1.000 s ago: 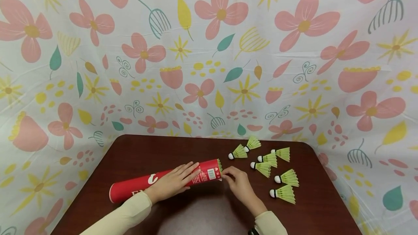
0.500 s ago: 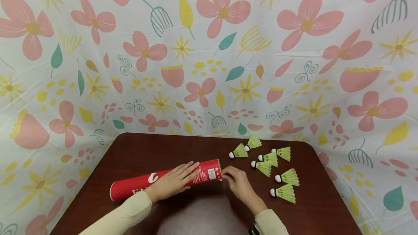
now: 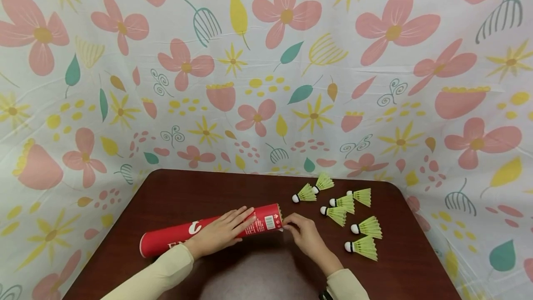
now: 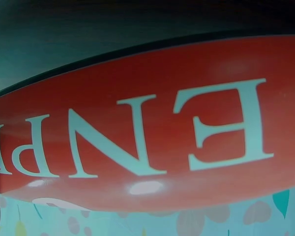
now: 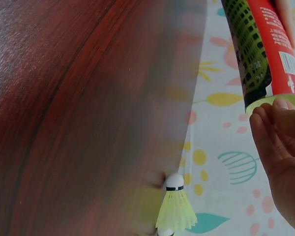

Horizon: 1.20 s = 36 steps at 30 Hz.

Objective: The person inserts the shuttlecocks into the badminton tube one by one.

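the long red cardboard shuttlecock tube (image 3: 210, 234) lies on the dark wooden table (image 3: 399, 263); left hand (image 3: 218, 233) presses it flat-fingered; right hand (image 3: 303, 234), fingers curled at its mouth, should push squarely; yellow-green shuttlecocks (image 3: 361, 246) lie beside.

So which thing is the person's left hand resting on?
Look at the dark brown table in front of the flowery cloth. Lying across its near left part is a long red tube, under the left hand. It's the only red thing; the shuttlecocks are green.
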Available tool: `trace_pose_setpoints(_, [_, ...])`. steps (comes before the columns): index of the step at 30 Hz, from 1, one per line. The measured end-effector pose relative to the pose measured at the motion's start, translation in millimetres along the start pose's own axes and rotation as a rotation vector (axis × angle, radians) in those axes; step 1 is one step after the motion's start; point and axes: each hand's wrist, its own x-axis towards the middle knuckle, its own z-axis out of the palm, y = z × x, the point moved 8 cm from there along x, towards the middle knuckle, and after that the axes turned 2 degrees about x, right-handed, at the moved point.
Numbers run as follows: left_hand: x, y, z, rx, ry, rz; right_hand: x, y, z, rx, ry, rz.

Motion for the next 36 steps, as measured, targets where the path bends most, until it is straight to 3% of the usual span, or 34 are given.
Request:
trace_pose_setpoints(8, [-0.1,-2.6,-0.6,-0.022,-0.008,-0.023,-12,13,-29,-0.078,0.099,0.024])
trace_pose_setpoints(18, [-3.3,-3.1,2.7,-0.016,-0.010,-0.025,-39,40,-66,-0.210,0.142,0.226])
trace_pose_setpoints(26, [-3.8,-4.0,5.7,-0.034,-0.011,-0.027,-56,51,-93,-0.260,0.195,0.261])
trace_pose_setpoints(36, [-5.8,-8.7,2.7,-0.031,-0.008,-0.039,-82,68,-137,-0.298,0.234,0.444])
